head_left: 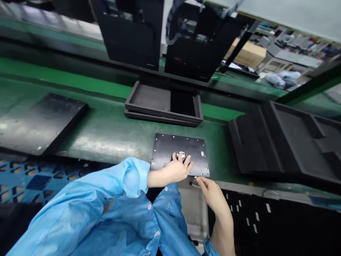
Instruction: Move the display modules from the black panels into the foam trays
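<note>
A flat black panel (pixel 166 149) with small bright screws or holes along its edges lies on the green bench in front of me. My left hand (pixel 174 171) rests on the panel's front half with fingers spread, close to a small light-coloured patch (pixel 182 155) on its surface. At the panel's front edge my right hand (pixel 211 192) has thumb and forefinger pinched together. A tiny pale spot shows at those fingertips, too small to name. Another small light mark (pixel 202 154) sits toward the panel's right side.
Black foam trays (pixel 162 113) are stacked behind the panel. Larger black foam pieces (pixel 266 142) stand at the right. On the left lies a bigger black panel (pixel 39 121). Dark upright units (pixel 133 39) hang along the back. A blue perforated surface (pixel 39 181) is at the lower left.
</note>
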`<state>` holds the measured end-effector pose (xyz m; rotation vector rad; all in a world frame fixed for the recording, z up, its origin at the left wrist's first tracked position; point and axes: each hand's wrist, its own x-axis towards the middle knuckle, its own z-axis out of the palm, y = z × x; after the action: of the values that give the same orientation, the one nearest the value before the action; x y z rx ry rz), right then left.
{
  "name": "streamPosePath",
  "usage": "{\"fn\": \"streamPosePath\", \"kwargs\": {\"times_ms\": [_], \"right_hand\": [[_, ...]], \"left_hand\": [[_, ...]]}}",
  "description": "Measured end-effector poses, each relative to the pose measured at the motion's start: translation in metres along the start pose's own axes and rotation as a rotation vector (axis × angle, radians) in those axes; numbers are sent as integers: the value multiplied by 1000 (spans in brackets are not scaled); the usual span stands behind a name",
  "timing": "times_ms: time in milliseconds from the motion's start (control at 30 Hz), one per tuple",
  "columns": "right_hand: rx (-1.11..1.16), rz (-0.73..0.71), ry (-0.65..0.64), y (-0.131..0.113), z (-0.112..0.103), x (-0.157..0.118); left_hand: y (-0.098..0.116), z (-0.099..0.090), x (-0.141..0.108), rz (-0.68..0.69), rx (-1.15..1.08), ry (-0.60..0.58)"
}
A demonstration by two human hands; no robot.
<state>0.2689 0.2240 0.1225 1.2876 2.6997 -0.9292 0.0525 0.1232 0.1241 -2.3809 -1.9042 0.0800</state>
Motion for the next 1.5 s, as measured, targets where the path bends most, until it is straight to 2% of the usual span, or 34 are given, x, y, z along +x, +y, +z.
{"fn": "streamPosePath", "kwargs": {"times_ms": [67, 167, 300, 367, 467, 567, 700, 833, 900, 1033, 1133, 1200, 1267, 1333, 1433, 1500], "right_hand": [[27, 49, -63, -4, -4, 2], [56, 67, -71, -7, -8, 4], [25, 47, -48, -10, -11, 4], [-43, 56, -25, -17, -10, 4], [-173, 18, 72, -37, -2, 6], [-284, -193, 153, -58, 8, 17], [-448, -405, 41, -68, 9, 43], [-427, -548, -114, -61, -6, 73], [-415, -569, -130, -59, -13, 84], [-527, -637, -69, -60, -20, 91], [-614, -871, -44, -56, -22, 88], [-620, -984, 86, -51, -28, 89], [-612, -972, 287, -52, -41, 93], [-610, -902, 393, -61, -58, 98], [-549, -834, 348, -83, -90, 93], [-433, -790, 337, -91, -116, 78]], "left_hand": [[1, -9, 1, 10, -5, 29], [-13, -38, 5, 11, -65, 124], [-67, -86, 12, 7, -172, 179], [-98, -103, 18, -22, -205, 191], [-133, -113, 28, -74, -255, 233], [-151, -113, 38, -85, -320, 250], [-163, -114, 45, -116, -418, 210], [-169, -120, 46, -125, -481, 188], [-171, -122, 46, -135, -501, 171], [-174, -126, 49, -142, -513, 148], [-175, -128, 50, -148, -520, 132], [-176, -129, 51, -140, -527, 131], [-177, -129, 52, -128, -535, 123], [-178, -130, 53, -127, -543, 102], [-182, -134, 55, -129, -542, 74], [-183, -137, 54, -123, -528, 60]]}}
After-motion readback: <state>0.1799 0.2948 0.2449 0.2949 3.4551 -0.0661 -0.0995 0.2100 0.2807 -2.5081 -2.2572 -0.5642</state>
